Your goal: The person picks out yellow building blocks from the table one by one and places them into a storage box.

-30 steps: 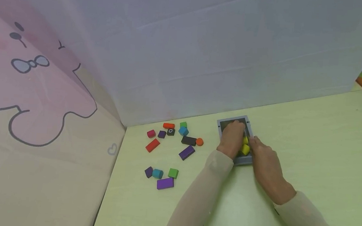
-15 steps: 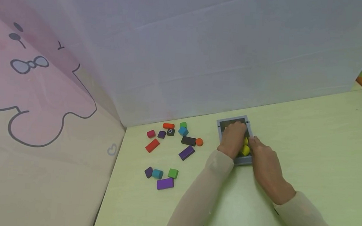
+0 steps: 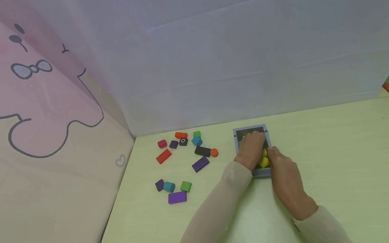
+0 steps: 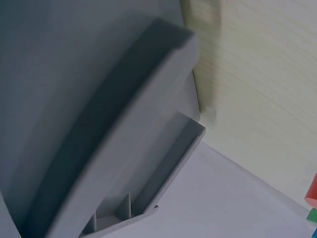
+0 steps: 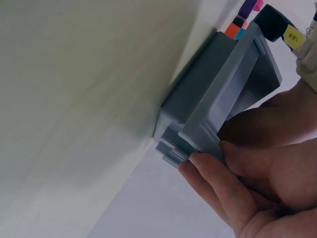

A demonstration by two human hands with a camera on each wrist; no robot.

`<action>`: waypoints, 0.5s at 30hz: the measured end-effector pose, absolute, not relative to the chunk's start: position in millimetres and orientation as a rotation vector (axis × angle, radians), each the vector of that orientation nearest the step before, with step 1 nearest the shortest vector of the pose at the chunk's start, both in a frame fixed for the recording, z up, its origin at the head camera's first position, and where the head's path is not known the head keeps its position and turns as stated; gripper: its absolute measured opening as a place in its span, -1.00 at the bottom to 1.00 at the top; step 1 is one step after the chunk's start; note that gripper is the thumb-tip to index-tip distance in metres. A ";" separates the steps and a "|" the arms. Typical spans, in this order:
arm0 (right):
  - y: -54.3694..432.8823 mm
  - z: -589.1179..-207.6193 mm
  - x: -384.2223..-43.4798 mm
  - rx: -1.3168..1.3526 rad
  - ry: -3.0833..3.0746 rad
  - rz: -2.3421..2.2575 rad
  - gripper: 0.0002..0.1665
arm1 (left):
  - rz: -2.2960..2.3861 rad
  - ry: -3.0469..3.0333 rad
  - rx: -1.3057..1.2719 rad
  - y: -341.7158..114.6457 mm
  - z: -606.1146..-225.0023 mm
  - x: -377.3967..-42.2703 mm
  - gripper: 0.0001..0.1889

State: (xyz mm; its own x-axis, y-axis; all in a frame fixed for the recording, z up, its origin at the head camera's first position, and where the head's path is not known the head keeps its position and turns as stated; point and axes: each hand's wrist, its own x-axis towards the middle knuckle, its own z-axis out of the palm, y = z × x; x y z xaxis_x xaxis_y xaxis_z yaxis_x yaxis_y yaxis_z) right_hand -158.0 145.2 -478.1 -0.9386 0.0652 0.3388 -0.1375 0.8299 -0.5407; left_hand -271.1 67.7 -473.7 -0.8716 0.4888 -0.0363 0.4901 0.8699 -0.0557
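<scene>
A grey plastic box (image 3: 261, 173) stands on the table, with yellow blocks (image 3: 264, 162) inside it. My left hand (image 3: 251, 147) reaches down into the box, its knuckles up and its fingertips hidden below them. Whether it holds a block I cannot tell. The box's grey wall (image 4: 119, 119) fills much of the left wrist view, and that hand does not show there. On the right side, my right hand (image 3: 287, 178) grips the box's rim. In the right wrist view its thumb lies at the rim and its fingers (image 5: 218, 183) press the outside wall.
Left of the box, several coloured blocks lie loose, among them a black block (image 3: 203, 151), a red block (image 3: 164, 156) and an orange disc (image 3: 214, 152). Nearer the front sit a purple block (image 3: 177, 197) and a green cube (image 3: 186, 186). A pale sheet (image 3: 219, 62) hangs behind the table.
My left hand shifts slightly to the right within the box, and a bit more yellow shows at its upper left. My right hand keeps its grip on the rim.
</scene>
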 end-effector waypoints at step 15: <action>144.7 -480.7 -159.7 0.082 -2.632 0.787 -0.67 | -0.073 2.993 0.845 66.3 -474.7 -271.7 -0.81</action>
